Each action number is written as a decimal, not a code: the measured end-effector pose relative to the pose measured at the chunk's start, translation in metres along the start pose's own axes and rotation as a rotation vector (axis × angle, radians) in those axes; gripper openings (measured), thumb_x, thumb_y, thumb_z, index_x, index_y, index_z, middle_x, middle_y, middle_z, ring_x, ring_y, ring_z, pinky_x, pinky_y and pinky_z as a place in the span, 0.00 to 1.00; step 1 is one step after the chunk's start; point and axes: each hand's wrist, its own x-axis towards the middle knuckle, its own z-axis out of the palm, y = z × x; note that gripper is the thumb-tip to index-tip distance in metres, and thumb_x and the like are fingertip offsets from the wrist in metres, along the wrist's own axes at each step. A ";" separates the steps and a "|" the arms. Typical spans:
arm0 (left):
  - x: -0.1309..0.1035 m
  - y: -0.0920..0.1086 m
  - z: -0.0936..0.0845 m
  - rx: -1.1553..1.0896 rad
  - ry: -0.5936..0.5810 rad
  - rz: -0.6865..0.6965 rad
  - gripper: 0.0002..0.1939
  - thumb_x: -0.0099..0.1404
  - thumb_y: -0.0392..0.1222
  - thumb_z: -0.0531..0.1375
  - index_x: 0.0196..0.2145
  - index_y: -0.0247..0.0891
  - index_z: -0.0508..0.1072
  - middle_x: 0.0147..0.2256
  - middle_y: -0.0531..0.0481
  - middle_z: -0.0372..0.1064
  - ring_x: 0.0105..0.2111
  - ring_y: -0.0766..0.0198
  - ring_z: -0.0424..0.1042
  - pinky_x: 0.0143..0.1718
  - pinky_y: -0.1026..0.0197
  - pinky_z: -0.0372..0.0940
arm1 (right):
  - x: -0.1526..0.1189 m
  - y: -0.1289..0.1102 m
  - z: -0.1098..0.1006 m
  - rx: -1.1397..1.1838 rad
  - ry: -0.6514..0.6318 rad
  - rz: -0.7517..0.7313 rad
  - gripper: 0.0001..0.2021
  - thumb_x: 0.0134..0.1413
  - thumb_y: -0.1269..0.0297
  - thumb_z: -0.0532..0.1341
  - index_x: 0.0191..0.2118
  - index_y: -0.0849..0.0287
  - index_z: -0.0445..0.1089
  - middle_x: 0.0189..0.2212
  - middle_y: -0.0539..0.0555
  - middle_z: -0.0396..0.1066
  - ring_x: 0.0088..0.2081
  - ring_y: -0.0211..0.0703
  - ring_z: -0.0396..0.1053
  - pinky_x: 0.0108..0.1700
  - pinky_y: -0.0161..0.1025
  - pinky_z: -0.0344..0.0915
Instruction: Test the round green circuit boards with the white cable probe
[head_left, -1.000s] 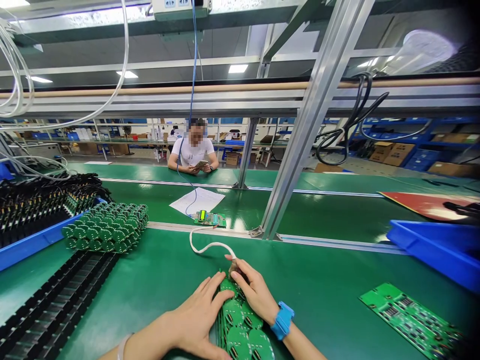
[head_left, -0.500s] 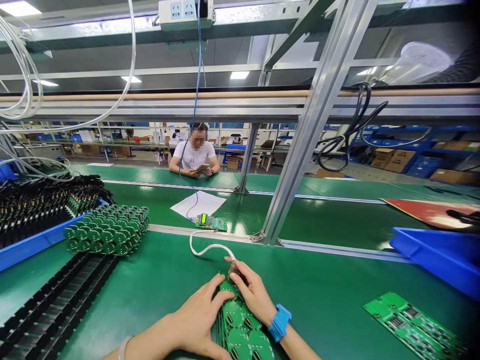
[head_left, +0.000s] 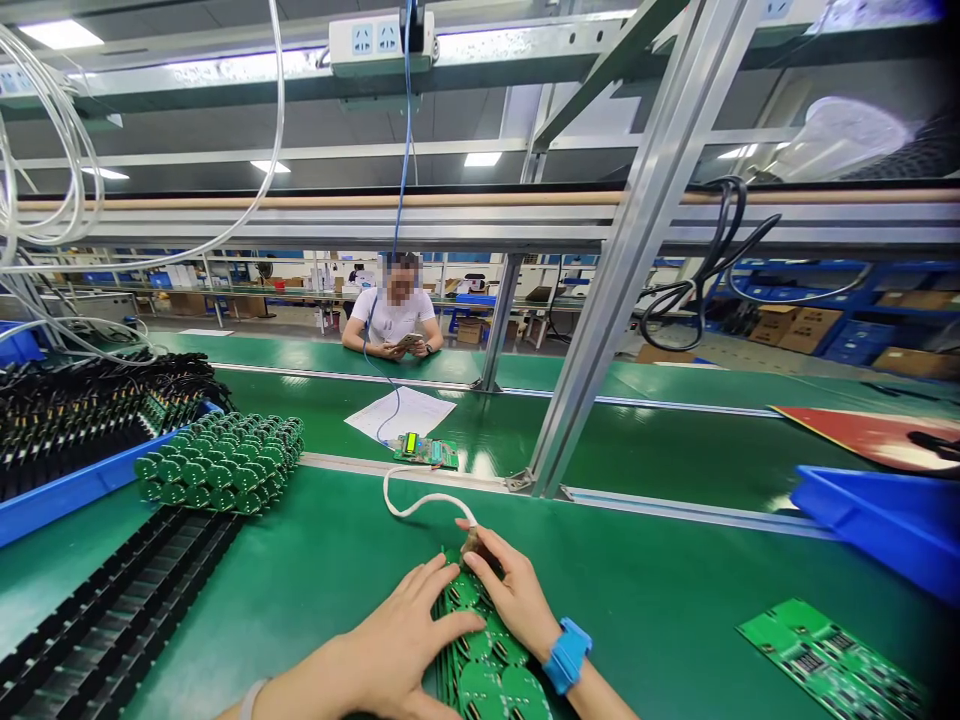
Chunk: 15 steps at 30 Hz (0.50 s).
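A stack of green circuit boards [head_left: 495, 680] with round sections lies at the bottom centre. My left hand [head_left: 401, 635] rests along its left side, fingers spread, thumb and fingertips touching the boards. At the far end of the stack, my right hand [head_left: 514, 590] pinches a small brownish connector [head_left: 472, 545] against the top board. From the connector a white cable [head_left: 420, 503] curves back to a small board with a lit yellow-green display [head_left: 427, 450]. The connector's tip is hidden by my fingers.
Left are stacked round green boards [head_left: 221, 465], a black slotted rack [head_left: 120, 610] and a blue bin of black cables [head_left: 67, 490]. Right are another green board [head_left: 832, 655] and a blue tray [head_left: 885, 520]. A metal post [head_left: 615, 270] rises ahead; a person [head_left: 396, 315] sits beyond it.
The whole view has shifted slightly. My left thumb has moved farther over the top board, and my left fingers have shifted a little; my right hand keeps its pinch on the connector.
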 end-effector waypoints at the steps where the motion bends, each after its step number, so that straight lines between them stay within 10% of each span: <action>1: 0.000 0.001 -0.001 0.000 0.003 0.003 0.50 0.52 0.75 0.60 0.64 0.45 0.58 0.68 0.36 0.38 0.67 0.33 0.35 0.63 0.33 0.39 | 0.000 0.000 0.000 0.002 0.007 0.003 0.19 0.61 0.58 0.58 0.54 0.57 0.71 0.41 0.57 0.75 0.40 0.50 0.72 0.45 0.42 0.69; 15: -0.002 -0.004 0.004 0.057 0.013 0.049 0.48 0.56 0.74 0.57 0.65 0.44 0.54 0.68 0.35 0.35 0.66 0.32 0.34 0.63 0.31 0.40 | -0.002 0.003 0.003 -0.025 0.028 -0.034 0.11 0.62 0.61 0.57 0.47 0.57 0.68 0.36 0.55 0.75 0.36 0.46 0.73 0.40 0.39 0.70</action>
